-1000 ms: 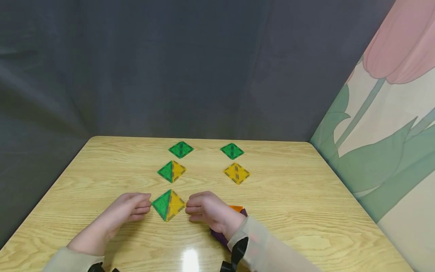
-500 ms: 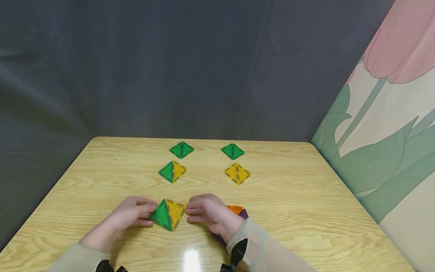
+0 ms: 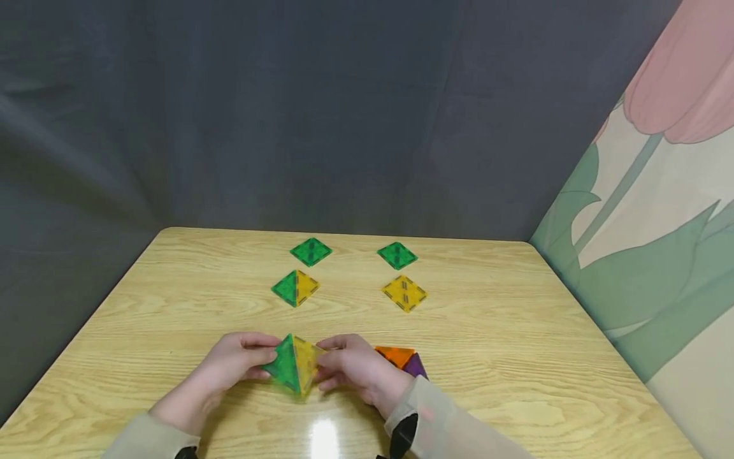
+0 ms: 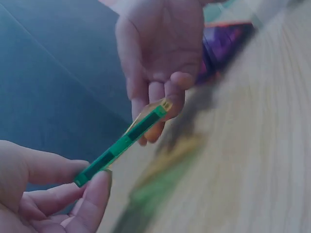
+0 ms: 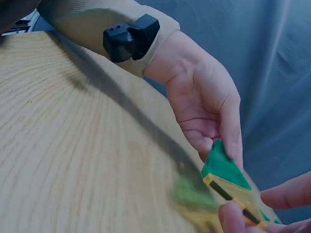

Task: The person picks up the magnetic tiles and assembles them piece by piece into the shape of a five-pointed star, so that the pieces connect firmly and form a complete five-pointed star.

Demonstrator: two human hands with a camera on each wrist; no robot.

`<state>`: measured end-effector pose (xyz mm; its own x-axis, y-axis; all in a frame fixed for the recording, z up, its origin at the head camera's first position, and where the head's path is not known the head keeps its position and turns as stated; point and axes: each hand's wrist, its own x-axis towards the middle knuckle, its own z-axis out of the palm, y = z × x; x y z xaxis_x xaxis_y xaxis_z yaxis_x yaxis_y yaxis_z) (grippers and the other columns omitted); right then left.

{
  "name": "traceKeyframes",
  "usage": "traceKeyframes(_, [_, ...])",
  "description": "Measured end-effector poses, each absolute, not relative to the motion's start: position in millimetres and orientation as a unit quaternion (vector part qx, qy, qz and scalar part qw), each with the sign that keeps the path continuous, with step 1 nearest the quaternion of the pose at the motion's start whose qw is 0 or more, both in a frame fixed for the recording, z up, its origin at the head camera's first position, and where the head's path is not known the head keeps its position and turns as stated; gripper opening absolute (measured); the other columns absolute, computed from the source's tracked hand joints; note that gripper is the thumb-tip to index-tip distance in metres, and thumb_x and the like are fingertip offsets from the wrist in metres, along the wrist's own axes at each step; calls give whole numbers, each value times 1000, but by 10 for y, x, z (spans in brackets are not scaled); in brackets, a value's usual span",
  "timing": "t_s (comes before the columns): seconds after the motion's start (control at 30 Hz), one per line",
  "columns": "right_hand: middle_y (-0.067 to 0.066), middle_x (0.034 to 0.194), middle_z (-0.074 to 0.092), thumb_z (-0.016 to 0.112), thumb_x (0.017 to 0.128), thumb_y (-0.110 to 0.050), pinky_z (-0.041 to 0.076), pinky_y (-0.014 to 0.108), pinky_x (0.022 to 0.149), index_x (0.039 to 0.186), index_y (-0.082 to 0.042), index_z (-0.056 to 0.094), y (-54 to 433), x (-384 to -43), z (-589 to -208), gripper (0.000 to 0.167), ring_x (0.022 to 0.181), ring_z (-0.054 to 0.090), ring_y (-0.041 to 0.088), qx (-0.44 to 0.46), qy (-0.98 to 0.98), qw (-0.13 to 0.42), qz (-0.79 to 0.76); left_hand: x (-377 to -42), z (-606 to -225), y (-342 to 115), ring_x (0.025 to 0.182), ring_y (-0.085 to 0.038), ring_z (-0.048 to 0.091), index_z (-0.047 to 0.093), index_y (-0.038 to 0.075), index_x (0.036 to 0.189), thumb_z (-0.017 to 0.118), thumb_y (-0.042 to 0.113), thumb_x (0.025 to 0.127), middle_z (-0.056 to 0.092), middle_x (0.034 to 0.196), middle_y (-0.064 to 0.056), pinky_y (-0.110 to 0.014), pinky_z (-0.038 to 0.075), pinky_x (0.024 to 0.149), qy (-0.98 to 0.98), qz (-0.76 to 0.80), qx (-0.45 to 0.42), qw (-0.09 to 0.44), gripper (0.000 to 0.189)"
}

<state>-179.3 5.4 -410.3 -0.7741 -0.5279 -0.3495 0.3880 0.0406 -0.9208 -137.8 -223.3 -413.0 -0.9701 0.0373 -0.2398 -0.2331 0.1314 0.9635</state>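
My left hand (image 3: 243, 363) pinches the green triangular magnetic tile (image 3: 284, 366) by its outer corner, thumb against fingers. Joined to it along one edge is a yellow triangular magnetic tile (image 3: 306, 363), and the pair stands raised over the table with a coloured patch of light below. At the yellow tile's outer corner, my right hand (image 3: 355, 370) holds on with thumb and fingers on opposite faces. In the left wrist view the green tile (image 4: 121, 145) shows edge-on. The right wrist view shows the yellow tile's (image 5: 235, 196) edge magnets near my right fingertips.
Farther back on the wooden table (image 3: 487, 331) lie two green diamonds (image 3: 311, 252) (image 3: 397, 255), a green-and-yellow diamond (image 3: 295, 288) and a yellow diamond (image 3: 404, 293). An orange tile (image 3: 395, 356) and a purple tile (image 3: 415, 366) sit behind my right wrist, partly hidden.
The green-and-yellow pair, flat on the table between my hands, has come nearer and been lifted and tilted. My left hand has taken its green corner, then my right hand its yellow corner.
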Motion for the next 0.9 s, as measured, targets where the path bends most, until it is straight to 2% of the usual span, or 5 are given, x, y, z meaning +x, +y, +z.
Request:
traceKeyframes(0.13, [7, 83, 65, 59, 95, -3, 48, 19, 49, 132, 9, 53, 176, -1793, -3987, 39, 63, 63, 11, -75, 658, 326, -674, -1383, -4027, -2163, 86, -20, 65, 60, -14, 122, 67, 7, 92, 66, 108, -13, -31, 58, 74, 725, 680, -41, 99, 37])
traceKeyframes(0.27, [5, 79, 66, 59, 95, -3, 47, 18, 47, 124, 9, 57, 335, -1821, -3882, 32, 61, 63, 10, -87, 642, 324, -689, -1393, -3943, -2030, 87, -20, 65, 60, -13, 123, 67, 9, 94, 67, 109, -12, -30, 58, 75, 701, 706, -28, 96, 37])
traceKeyframes(0.43, [9, 83, 68, 58, 95, -2, 54, 20, 53, 118, 10, 54, 523, -1839, -3812, 27, 66, 66, 13, -86, 622, 300, -718, -1418, -3865, -1841, 83, -20, 65, 61, -11, 120, 65, 15, 96, 66, 100, -8, -30, 58, 68, 689, 717, -7, 106, 35])
traceKeyframes(0.67, [13, 84, 65, 58, 95, -1, 60, 29, 68, 111, 10, 53, 762, -1832, -3750, 20, 71, 69, 18, -88, 623, 256, -734, -1491, -3842, -1650, 62, -15, 60, 60, -7, 125, 59, 25, 100, 61, 76, -7, -33, 58, 61, 706, 698, 10, 121, 40])
traceKeyframes(0.9, [12, 87, 66, 64, 94, -2, 60, 32, 70, 102, 3, 65, 1027, -1857, -3737, 10, 71, 70, 20, -84, 647, 198, -731, -1611, -3842, -1429, 71, -18, 67, 62, -11, 115, 59, 31, 101, 67, 82, -10, -34, 60, 71, 659, 739, 41, 133, 44])
